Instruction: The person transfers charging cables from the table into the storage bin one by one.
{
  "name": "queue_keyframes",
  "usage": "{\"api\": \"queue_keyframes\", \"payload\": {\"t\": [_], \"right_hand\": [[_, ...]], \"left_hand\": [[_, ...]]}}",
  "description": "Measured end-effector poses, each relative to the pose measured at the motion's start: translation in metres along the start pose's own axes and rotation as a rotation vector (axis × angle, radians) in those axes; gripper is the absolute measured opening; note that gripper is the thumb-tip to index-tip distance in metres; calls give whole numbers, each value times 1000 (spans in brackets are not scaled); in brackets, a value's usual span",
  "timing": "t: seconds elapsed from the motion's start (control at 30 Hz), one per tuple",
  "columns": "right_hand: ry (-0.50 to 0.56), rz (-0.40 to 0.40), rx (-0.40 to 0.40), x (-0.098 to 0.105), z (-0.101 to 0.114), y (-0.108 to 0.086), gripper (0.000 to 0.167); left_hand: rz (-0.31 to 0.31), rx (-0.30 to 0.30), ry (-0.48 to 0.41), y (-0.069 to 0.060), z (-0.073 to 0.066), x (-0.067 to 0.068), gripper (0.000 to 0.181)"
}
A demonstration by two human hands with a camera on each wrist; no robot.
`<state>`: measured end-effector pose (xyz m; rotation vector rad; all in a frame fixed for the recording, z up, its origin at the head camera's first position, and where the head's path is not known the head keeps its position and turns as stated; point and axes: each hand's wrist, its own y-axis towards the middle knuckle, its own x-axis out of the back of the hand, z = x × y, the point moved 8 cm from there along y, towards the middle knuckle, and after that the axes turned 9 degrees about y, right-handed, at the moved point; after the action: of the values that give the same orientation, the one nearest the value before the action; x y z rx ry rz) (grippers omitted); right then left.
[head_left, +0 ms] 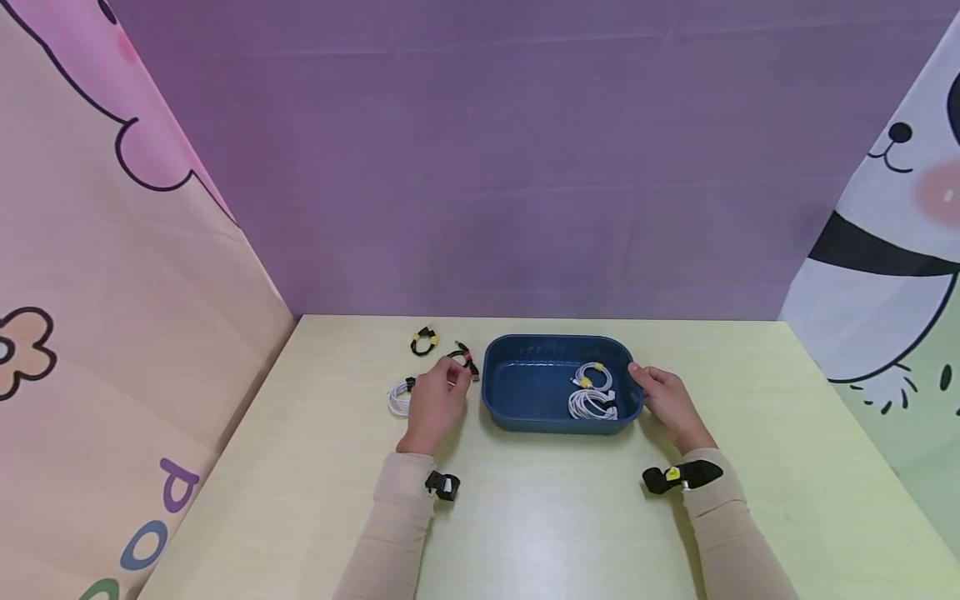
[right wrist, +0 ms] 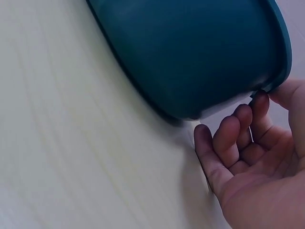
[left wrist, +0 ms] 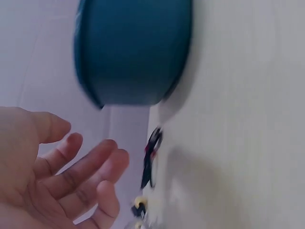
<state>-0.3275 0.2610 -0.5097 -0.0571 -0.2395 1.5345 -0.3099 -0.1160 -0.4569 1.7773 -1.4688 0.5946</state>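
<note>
Two white cables [head_left: 592,405] lie coiled inside the blue box [head_left: 525,385], toward its right end, so this part of the packing looks done. Three coiled cables remain outside on the counter [head_left: 540,517], left of the box: a black cable with yellow ties [head_left: 424,341], a black cable with a red tie [head_left: 468,357] near the box, and a white cable with a black tie [head_left: 400,399], just beside your left hand [head_left: 441,398]. I judge that you are a little less than halfway.

Your left hand is relaxed, with fingers softly bent, and holds nothing. Your right hand [head_left: 665,402] pinches the rim at the right end of the box.

Only the head view shows you what is inside the box. The left wrist view shows your palm and the free gap before the thumb, difficult to read from above. The right wrist view shows your fingers below the rim, which the head view hides.
</note>
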Motion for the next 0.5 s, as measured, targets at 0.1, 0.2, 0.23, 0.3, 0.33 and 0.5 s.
{"api": "queue_keyframes", "payload": {"t": [0.1, 0.2, 0.23, 0.3, 0.33, 0.5], "right_hand": [[-10, -2, 3, 0, -1, 0, 48], [-10, 2, 7, 0, -2, 1, 50], [-9, 2, 8, 0, -3, 1, 50], [4, 3, 10, 1, -3, 1, 50], [9, 8, 13, 1, -3, 1, 50], [43, 10, 21, 1, -4, 1, 47]], "left_hand": [[-50, -2, -5, 2, 5, 15, 12], [-91, 12, 7, 4, 16, 29, 13], [-103, 23, 14, 5, 21, 33, 14], [-119, 59, 23, 5, 32, 42, 15], [-122, 84, 28, 4, 38, 46, 16], [-102, 190, 63, 1, 64, 60, 20]]}}
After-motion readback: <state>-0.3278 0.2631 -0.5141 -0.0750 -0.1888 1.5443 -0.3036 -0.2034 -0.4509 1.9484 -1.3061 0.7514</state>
